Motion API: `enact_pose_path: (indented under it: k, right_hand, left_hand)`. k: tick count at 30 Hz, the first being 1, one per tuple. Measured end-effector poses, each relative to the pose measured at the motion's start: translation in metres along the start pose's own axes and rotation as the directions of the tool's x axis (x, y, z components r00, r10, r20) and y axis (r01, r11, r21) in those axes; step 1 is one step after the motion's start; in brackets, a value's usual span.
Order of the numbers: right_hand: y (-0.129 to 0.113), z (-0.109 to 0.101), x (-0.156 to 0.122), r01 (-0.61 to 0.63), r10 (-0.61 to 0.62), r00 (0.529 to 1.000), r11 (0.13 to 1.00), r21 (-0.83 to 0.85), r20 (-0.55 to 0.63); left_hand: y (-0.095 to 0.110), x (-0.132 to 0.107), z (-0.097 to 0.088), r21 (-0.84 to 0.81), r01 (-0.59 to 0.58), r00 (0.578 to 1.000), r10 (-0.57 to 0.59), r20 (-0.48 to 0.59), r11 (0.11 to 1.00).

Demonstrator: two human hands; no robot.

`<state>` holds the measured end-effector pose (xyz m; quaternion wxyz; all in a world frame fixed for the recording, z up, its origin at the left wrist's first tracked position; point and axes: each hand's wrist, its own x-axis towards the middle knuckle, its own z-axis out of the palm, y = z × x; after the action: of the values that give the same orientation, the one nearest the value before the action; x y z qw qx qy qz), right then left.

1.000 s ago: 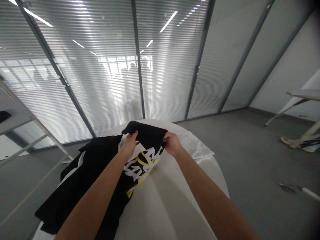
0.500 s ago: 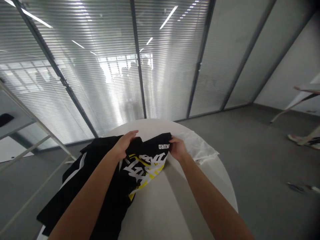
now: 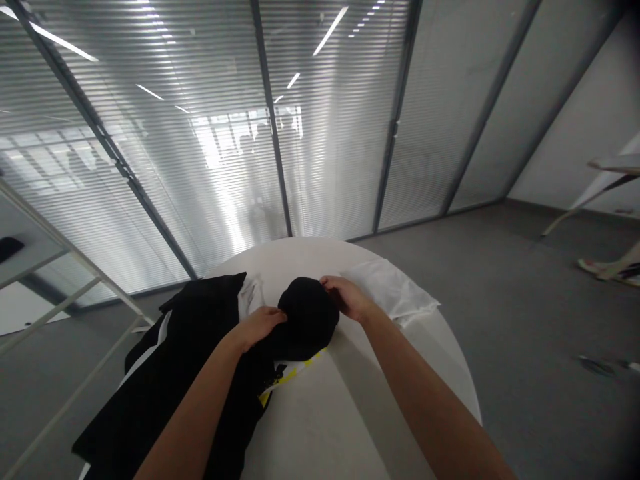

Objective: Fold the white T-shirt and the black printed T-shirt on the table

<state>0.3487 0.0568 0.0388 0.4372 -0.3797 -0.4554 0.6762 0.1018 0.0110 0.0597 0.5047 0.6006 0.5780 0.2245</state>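
A black garment with a white and yellow print [image 3: 307, 320] lies partly bunched on the round white table [image 3: 310, 427]. Its black cloth is folded over most of the print, and only a strip of yellow and white shows along the lower edge. My left hand [image 3: 263, 325] has its fingers closed on the left side of the fold. At the upper right edge of the same fold, my right hand [image 3: 350, 298] pinches the cloth. Left of my left hand lies black clothing with a white stripe [image 3: 185, 340], with a bit of white cloth [image 3: 250, 293] beside it.
White thin fabric [image 3: 393, 287] lies on the table's right side. A pale metal frame [image 3: 75, 250] stands close on the left. Blind-covered glass panels [image 3: 330, 160] rise behind the table. Furniture legs [image 3: 565, 220] and small items [image 3: 595, 365] are on the floor at right.
The black edge of the garment, held out flat before, has been folded down towards me over the print. My right hand has come slightly lower; my left hand has moved right and nearer.
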Motion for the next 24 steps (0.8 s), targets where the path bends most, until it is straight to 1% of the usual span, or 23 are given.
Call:
enact_pose_path:
  k: [1,3,5,6,8,10,11,14,16,17,18,19,21,22,24]
  right_hand:
    - [0.001,0.0,0.002,-0.021,0.016,0.999,0.993,-0.118,-0.04]
    - [0.003,-0.001,0.006,-0.059,0.019,0.992,0.944,-0.325,-0.124]
    - [0.007,-0.001,0.008,-0.073,0.005,0.988,0.894,-0.442,-0.153]
    - [0.009,0.0,0.008,-0.067,0.005,0.991,0.883,-0.465,-0.134]
    - [0.014,0.002,0.007,-0.054,0.038,0.998,0.876,-0.48,-0.043]
    - [0.017,0.006,0.006,-0.031,0.064,0.997,0.856,-0.517,0.045]
    - [0.018,0.007,0.006,0.0,0.052,0.996,0.832,-0.554,0.077]
    - [0.014,0.008,0.004,0.123,-0.009,0.984,0.758,-0.641,0.179]
    - [0.005,0.006,0.002,0.181,-0.062,0.977,0.754,-0.631,0.205]
    - [0.0,0.005,0.001,0.206,-0.105,0.975,0.765,-0.61,0.198]
    - [-0.006,0.004,-0.002,0.236,-0.156,0.971,0.776,-0.585,0.183]
    - [-0.012,0.004,-0.004,0.268,-0.211,0.963,0.784,-0.56,0.166]
    - [-0.022,0.006,-0.01,0.338,-0.308,0.94,0.78,-0.527,0.147]
    - [-0.026,0.008,-0.013,0.374,-0.354,0.924,0.762,-0.529,0.144]
    - [-0.032,0.014,-0.019,0.448,-0.454,0.88,0.692,-0.566,0.141]
  left_hand:
    - [0.001,-0.001,0.001,0.059,-0.018,1.0,0.018,-0.01,0.998]
    - [0.004,-0.006,0.001,0.106,-0.053,0.997,0.058,-0.041,0.993]
    - [0.009,-0.011,0.0,0.062,-0.105,0.99,0.111,-0.088,0.993]
    - [0.011,-0.014,-0.001,-0.003,-0.124,0.987,0.123,-0.108,0.992]
    - [0.016,-0.019,-0.004,-0.202,-0.154,0.981,0.125,-0.151,0.967]
    - [0.017,-0.02,-0.008,-0.412,-0.216,0.967,0.137,-0.213,0.885]
    - [0.017,-0.02,-0.012,-0.491,-0.257,0.958,0.152,-0.245,0.832]
    - [0.011,-0.018,-0.024,-0.642,-0.333,0.938,0.174,-0.299,0.69]
    - [0.005,-0.016,-0.032,-0.717,-0.328,0.942,0.153,-0.3,0.614]
    - [0.002,-0.015,-0.034,-0.742,-0.312,0.947,0.133,-0.292,0.594]
    - [0.0,-0.015,-0.036,-0.752,-0.288,0.954,0.111,-0.277,0.593]
    - [-0.002,-0.015,-0.036,-0.747,-0.251,0.964,0.088,-0.252,0.616]
    - [-0.002,-0.016,-0.032,-0.687,-0.148,0.983,0.03,-0.181,0.711]
    - [-0.001,-0.017,-0.029,-0.633,-0.096,0.989,0.001,-0.148,0.768]
    - [0.005,-0.02,-0.024,-0.506,-0.017,0.996,-0.03,-0.083,0.863]
